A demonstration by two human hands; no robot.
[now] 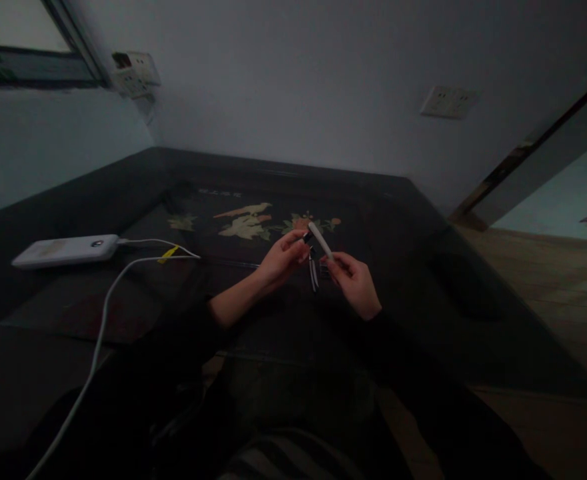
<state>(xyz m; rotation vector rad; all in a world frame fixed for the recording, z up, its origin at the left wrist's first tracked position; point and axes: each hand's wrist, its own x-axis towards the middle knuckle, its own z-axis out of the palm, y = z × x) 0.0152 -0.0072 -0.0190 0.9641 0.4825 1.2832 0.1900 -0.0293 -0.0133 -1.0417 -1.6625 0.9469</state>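
Head view: I'm watching the right hand (pixel 356 280) gripping a white pen (pixel 320 241) while the left hand (pixel 284 257) is pinching its dark cap (pixel 306 237); separating them needs a straight pull.

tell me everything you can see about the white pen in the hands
The pen is a slim white stick, plastic by its look, held tilted above the dark table, its upper end leaning left and away. The right hand grips its lower end; the left hand pinches a small dark piece, perhaps a cap, at its upper end. Thin dark parts hang below it between the hands; the dim light hides what they are.
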